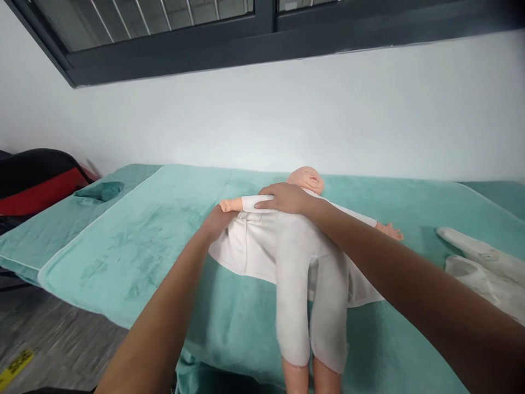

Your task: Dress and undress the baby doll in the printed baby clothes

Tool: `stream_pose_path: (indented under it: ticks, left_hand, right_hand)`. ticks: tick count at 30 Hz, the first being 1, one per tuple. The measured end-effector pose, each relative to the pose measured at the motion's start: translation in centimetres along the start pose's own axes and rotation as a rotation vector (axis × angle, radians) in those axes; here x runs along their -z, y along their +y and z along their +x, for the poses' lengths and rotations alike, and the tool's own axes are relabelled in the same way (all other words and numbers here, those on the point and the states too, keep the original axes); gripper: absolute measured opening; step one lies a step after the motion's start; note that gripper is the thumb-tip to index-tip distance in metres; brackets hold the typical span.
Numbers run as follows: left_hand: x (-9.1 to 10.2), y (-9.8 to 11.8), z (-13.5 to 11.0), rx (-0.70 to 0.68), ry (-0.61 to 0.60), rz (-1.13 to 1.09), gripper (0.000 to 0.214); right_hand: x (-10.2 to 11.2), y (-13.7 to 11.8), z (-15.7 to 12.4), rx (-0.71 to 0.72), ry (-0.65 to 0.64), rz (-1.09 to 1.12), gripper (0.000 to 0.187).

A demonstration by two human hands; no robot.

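A baby doll lies on its back on a teal towel, dressed in white trousers and a white top whose flap is spread open at its side. My right hand lies across the doll's chest and upper arm, fingers pressed on the white sleeve. My left hand sits at the doll's side under its outstretched arm, gripping the edge of the white top; its fingers are mostly hidden.
A second white garment lies on the towel at the right. A folded teal cloth rests at the far left. A black and red object stands beyond the left edge. The white wall is close behind.
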State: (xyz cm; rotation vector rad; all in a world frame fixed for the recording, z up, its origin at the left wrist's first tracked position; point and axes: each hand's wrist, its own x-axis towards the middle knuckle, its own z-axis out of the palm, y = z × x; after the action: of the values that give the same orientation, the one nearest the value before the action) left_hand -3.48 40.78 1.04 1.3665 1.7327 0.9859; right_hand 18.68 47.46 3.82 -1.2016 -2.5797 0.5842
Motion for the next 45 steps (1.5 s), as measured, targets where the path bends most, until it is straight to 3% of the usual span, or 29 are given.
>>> stream_pose_path:
  ticks: [3,5,10,14,19,22,25,28,31,33,34,37,40,45]
  left_hand:
    - [0.6,0.3,-0.4,0.034,-0.095,-0.121,0.028]
    - [0.7,0.2,-0.3,0.033,-0.075,-0.134,0.025]
    - [0.7,-0.7,0.1,0.028,0.144,-0.031,0.013]
    - [0.7,-0.6,-0.2,0.008,0.237,0.020,0.015]
    - [-1.2,1.5,-2.4,-0.331,0.338,0.387,0.016]
    - [-3.4,3.5,-4.0,-0.535,0.232,0.498,0.019]
    - [-4.9,5.0,-4.7,-0.627,0.049,0.423,0.018]
    - [-4.8,4.6,-4.2,-0.549,0.084,0.345,0.011]
    - [-3.7,2.8,-3.2,-0.323,0.221,0.503,0.027]
    - [-3.2,1.6,-2.6,-0.175,0.182,0.612,0.034]
    - [-3.2,1.2,-2.4,-0.133,0.148,0.641,0.035]
    - [-3.7,0.9,-2.2,-0.117,0.144,0.644,0.029]
    - [-4.5,1.6,-2.2,-0.169,0.203,0.584,0.016]
    - [-5.3,4.4,-2.8,-0.258,0.185,0.342,0.011]
  right_hand:
    - [0.2,0.0,-0.1,-0.023,-0.004,-0.009,0.049]
    - [0.3,0.0,-0.3,-0.039,-0.006,-0.003,0.048]
    - [0.4,-0.1,-1.2,-0.067,-0.025,-0.034,0.050]
    - [0.3,-0.4,-1.5,-0.082,-0.035,-0.123,0.042]
    - [-0.5,-1.0,-1.3,-0.105,-0.020,-0.267,0.038]
    - [-0.9,-1.5,-0.9,-0.086,-0.013,-0.332,0.037]
    - [-0.9,-1.5,-1.2,-0.039,0.027,-0.335,0.029]
    - [-0.5,-0.6,-3.4,-0.038,0.163,-0.235,0.032]
    - [-0.7,1.6,-7.8,-0.112,0.528,-0.051,0.034]
    - [-1.2,3.4,-11.2,-0.219,0.787,-0.034,0.035]
    - [-1.6,4.3,-12.6,-0.292,0.834,-0.055,0.035]
    - [-2.3,6.1,-15.5,-0.516,0.702,-0.168,0.037]
    - [-2.7,6.2,-16.3,-0.649,0.559,-0.233,0.039]
    - [-3.7,4.4,-16.4,-0.550,0.601,-0.018,0.044]
